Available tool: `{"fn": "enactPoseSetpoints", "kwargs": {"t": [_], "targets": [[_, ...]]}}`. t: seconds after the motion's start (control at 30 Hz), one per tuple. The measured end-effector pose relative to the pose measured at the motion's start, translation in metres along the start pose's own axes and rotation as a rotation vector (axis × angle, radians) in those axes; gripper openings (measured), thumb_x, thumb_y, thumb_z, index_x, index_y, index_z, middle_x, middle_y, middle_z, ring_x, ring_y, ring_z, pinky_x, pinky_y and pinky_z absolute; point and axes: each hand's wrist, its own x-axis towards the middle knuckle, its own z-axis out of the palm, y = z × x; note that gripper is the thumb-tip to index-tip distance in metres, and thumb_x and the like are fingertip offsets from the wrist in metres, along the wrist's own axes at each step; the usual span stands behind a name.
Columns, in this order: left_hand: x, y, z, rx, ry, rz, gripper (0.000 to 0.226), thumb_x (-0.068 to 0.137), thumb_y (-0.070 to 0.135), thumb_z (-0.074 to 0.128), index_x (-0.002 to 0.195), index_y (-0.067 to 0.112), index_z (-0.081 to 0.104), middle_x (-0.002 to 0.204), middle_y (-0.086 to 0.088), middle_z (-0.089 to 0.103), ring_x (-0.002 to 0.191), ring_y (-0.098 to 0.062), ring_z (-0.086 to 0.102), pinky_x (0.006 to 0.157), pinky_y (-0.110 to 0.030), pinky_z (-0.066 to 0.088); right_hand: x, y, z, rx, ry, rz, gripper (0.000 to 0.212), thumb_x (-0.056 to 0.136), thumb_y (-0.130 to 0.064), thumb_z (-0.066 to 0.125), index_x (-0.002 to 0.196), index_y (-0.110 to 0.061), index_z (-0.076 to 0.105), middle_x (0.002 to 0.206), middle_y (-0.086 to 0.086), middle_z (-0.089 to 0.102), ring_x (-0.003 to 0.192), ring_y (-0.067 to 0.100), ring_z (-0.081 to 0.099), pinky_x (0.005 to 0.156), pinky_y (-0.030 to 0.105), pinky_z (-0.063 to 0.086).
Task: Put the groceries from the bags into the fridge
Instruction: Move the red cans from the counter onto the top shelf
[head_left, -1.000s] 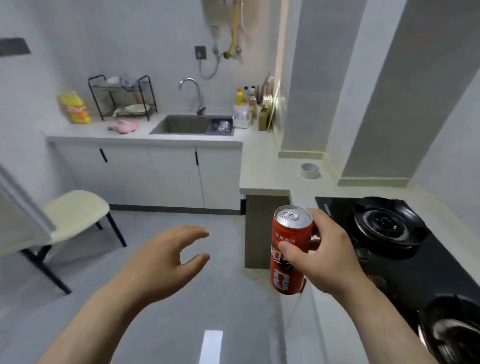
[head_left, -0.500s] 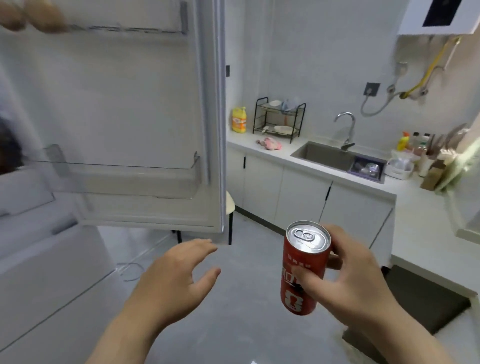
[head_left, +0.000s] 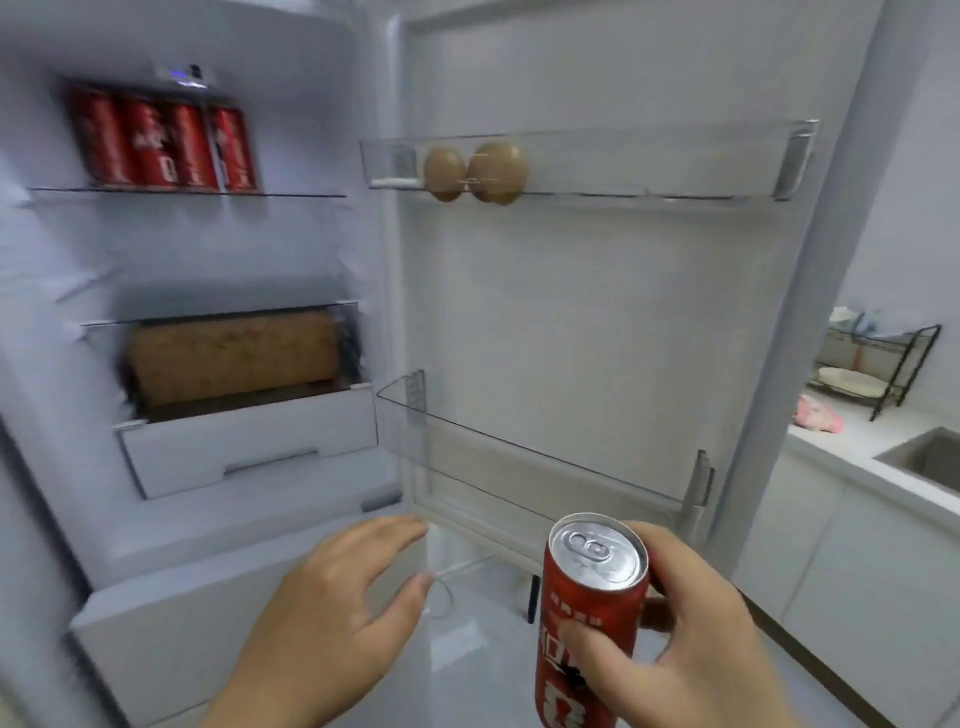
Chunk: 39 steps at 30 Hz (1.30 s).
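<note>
While the fridge (head_left: 218, 249) stands open with its door (head_left: 597, 322) swung out to the right, the right grip (head_left: 675, 660), a bare hand, is curled round a red can (head_left: 597, 590), thumb on the near face of the can and fingers wrapped behind it. The can is upright with its silver top and pull tab facing up. It sits low in the view, in front of the door's bottom edge and outside the fridge. The left grip (head_left: 332, 613) holds nothing. Its fingers are spread and loosely bent, and it hovers over the white lower front of the fridge, apart from the can. Just above and behind the can runs the clear front of the lower door bin (head_left: 545, 460), which lies between the can and the door's inner wall. Higher on the door, the upper door bin (head_left: 675, 163) carries two brown eggs (head_left: 475, 171), touching side by side at its left end. Inside the fridge, four red cans (head_left: 161, 140) stand in a tight row on the left part of the top glass shelf (head_left: 291, 195). Under the second shelf sits a blurred brown block (head_left: 234, 358); what it is cannot be told. Below it, a white drawer (head_left: 249, 447) juts forward. Past the door on the far right, a pale table (head_left: 852, 452) bears a black wire dish rack (head_left: 893, 364) holding plates and a pink cloth (head_left: 820, 415) just beside the rack. A sink (head_left: 930, 460) is set into the table's right end.
</note>
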Motion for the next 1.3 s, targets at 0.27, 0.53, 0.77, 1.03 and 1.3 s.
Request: {"fn": "enactPoseSetpoints", "kwargs": {"t": [0.27,0.53,0.77,1.03,1.3], "targets": [[0.028,-0.028,-0.041,0.219,0.149,-0.043,0.045,0.08,0.056,0.048,0.117,0.036,0.066,0.119,0.044,0.042,0.115,0.033,0.026,0.097,0.006,0.017,0.082,-0.008,0.056,0.167,-0.199,-0.12,0.058,0.049,-0.047,0.068,0.105,-0.058,0.057,0.095,-0.025,0.068,0.091,0.0,0.065,0.068,0.019,0.054],[0.055,-0.029,-0.079,0.357,0.293,-0.132,0.051,0.079,0.057,0.045,0.119,0.033,0.066,0.118,0.043,0.042,0.114,0.024,0.035,0.096,0.007,0.018,0.157,-0.027,0.088,0.332,-0.31,-0.186,0.045,0.053,-0.054,0.067,0.096,-0.044,0.06,0.095,-0.028,0.066,0.084,-0.003,0.064,0.066,0.016,0.053],[0.068,-0.05,-0.101,0.391,0.342,-0.2,0.053,0.078,0.061,0.042,0.122,0.04,0.061,0.12,0.043,0.043,0.117,0.016,0.039,0.093,0.006,0.022,0.19,-0.043,0.124,0.369,-0.378,-0.223,0.039,0.064,-0.043,0.077,0.098,-0.047,0.059,0.096,-0.031,0.065,0.088,-0.01,0.062,0.064,0.012,0.049],[0.139,-0.128,-0.141,0.305,0.451,-0.131,0.041,0.079,0.045,0.057,0.117,0.033,0.065,0.116,0.04,0.048,0.108,0.031,0.038,0.092,0.006,0.024,0.255,-0.072,0.199,0.496,-0.25,-0.146,0.04,0.067,-0.043,0.077,0.105,-0.047,0.063,0.093,-0.028,0.069,0.085,-0.009,0.064,0.071,0.02,0.055],[0.265,-0.212,-0.193,0.268,0.515,-0.048,0.038,0.086,0.025,0.068,0.124,0.027,0.063,0.125,0.021,0.055,0.117,0.002,0.046,0.1,-0.016,0.031,0.355,-0.13,0.271,0.594,0.025,-0.188,0.044,0.071,-0.046,0.077,0.107,-0.051,0.055,0.097,-0.031,0.064,0.088,-0.01,0.064,0.063,0.01,0.05]]}}
